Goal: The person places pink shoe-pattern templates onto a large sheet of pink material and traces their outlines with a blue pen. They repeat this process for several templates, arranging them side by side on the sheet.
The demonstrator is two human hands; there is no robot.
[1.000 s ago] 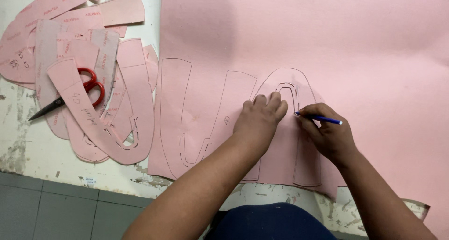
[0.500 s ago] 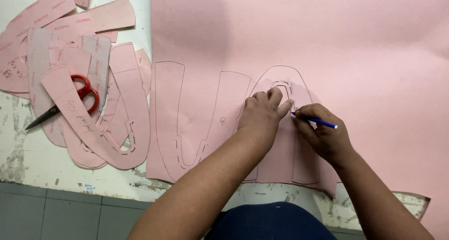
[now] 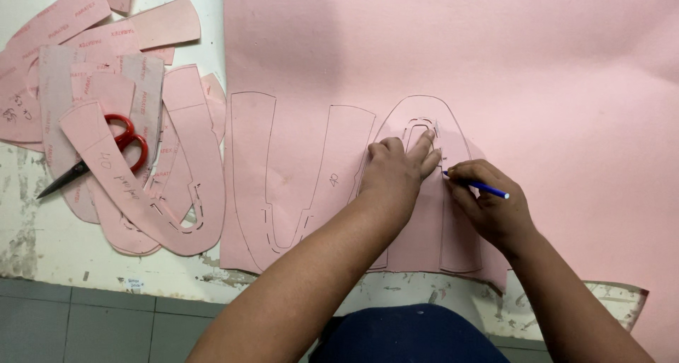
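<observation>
A large pink sheet (image 3: pixel 495 59) lies over the worn white table. My left hand (image 3: pixel 397 171) presses flat on a pink card template (image 3: pixel 424 229) laid on the sheet, fingers spread toward its rounded top. My right hand (image 3: pixel 488 209) grips a blue pen (image 3: pixel 484 188) whose tip touches the template's right edge. Two traced pen outlines (image 3: pixel 304 172) show on the sheet just left of the template.
A heap of cut pink pattern pieces (image 3: pixel 113 115) covers the table's left side, with red-handled scissors (image 3: pixel 99 154) half buried in it. The table's chipped front edge (image 3: pixel 85 264) runs along the bottom, grey floor tiles below. My dark blue clothing shows at the bottom centre.
My right hand with the pen has slid slightly down along the template's right edge. My left hand stays pressed on the template. The view has shifted a little.
</observation>
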